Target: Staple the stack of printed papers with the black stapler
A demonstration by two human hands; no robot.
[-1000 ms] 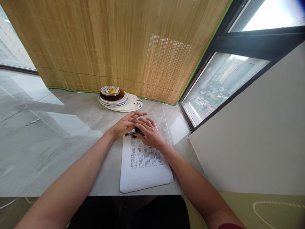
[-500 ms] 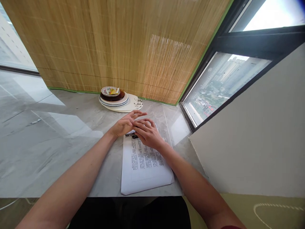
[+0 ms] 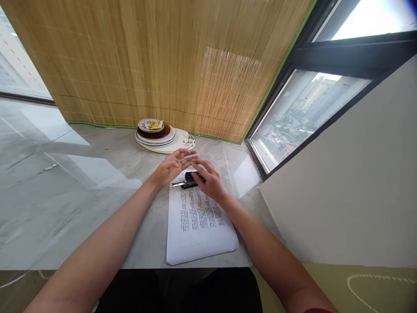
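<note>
A black and silver stapler [image 3: 188, 177], its jaws apart, lies on printed sheets of paper [image 3: 198, 243] at the sheets' far end. My left hand [image 3: 171, 168] hovers just beyond and left of it, fingers stretched and slightly spread, palm turned inward. Over the stapler's right end is my right hand [image 3: 210, 180], its fingers apart and the thumb lying in front of the black body. Whether that thumb touches the stapler is unclear. The fingertips of both hands meet or nearly meet above it. The right hand hides the stapler's right end.
Stacked plates [image 3: 156, 138] with a small yellow packet on top stand at the back of the grey marble-look counter [image 3: 81, 208]. Behind hangs a bamboo blind [image 3: 146, 61]. To the right are a dark-framed window [image 3: 289, 117] and a white wall [image 3: 352, 187].
My right hand has drawn slightly right and its fingers have lifted and parted, uncovering more of the stapler. My left hand has turned its palm a little more upward.
</note>
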